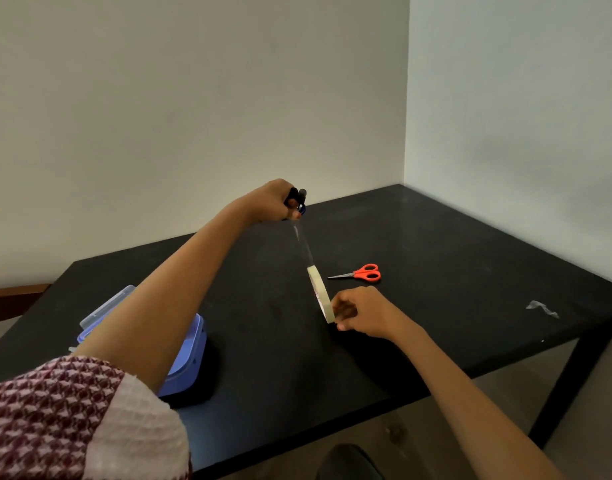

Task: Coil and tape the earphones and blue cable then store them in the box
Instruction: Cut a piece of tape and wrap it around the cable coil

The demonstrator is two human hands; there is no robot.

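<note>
One box (191, 344), one tape roll (320, 293), one scissors (362, 273), two hands (275, 202) (362, 311)

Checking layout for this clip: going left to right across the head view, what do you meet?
The box, left hand gripping the coiled cable, tape roll, scissors, tape scrap.

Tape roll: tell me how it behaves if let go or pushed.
The tape roll is a thin ring held on edge by the right hand, so it would probably roll or topple flat. It looks light, likely sliding easily on the table. The drawn-out strip looks filmy, so probably floppy and clingy.
</note>
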